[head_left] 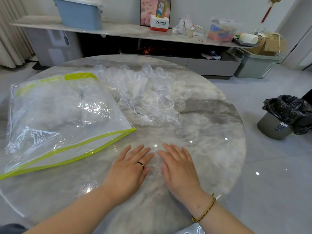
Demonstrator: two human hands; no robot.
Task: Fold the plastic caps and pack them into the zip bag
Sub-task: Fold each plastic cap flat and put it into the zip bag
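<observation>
One cap [155, 165] between flat hands — left [130, 168]; right [179, 168]

- My desk [211, 132] is smooth, glossy, marble-look stone that mirrors lamp spots.
- The zip bag [59, 115] is clear, shiny plastic film with lime-green edging.
- The plastic caps [148, 98] are thin, crinkled, transparent film.
- My ring [141, 164] is glossy metal.
- The bin liner [290, 110] is black, wrinkled, shiny plastic.

bare forearms [76, 211], dark-and-gold ring [141, 164] on left grip [130, 168], braided yellow-and-dark cord bracelet [205, 211] on right wrist
</observation>
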